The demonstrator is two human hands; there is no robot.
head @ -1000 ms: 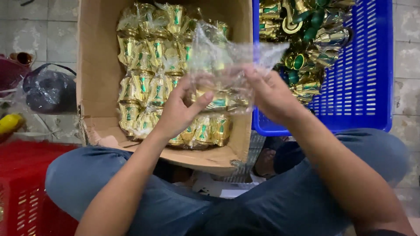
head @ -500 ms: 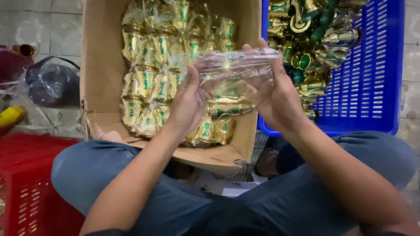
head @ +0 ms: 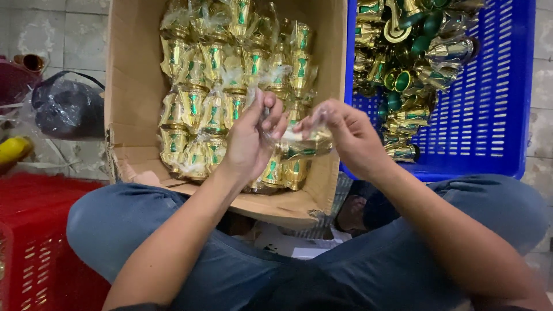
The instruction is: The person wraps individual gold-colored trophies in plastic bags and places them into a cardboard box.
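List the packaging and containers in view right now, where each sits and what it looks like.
Clear plastic bag: held by left hand and right hand, gold-and-green piece inside.
Cardboard box: centre, brown, full of bagged gold-and-green pieces.
Blue crate: right, slotted, unbagged pieces.
Red crate: lower left.
Dark plastic bag: left, on floor.

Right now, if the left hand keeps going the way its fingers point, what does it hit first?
Likely the wrapped gold cups in the cardboard box; the left hand points up-frame over them. Depth is unclear.
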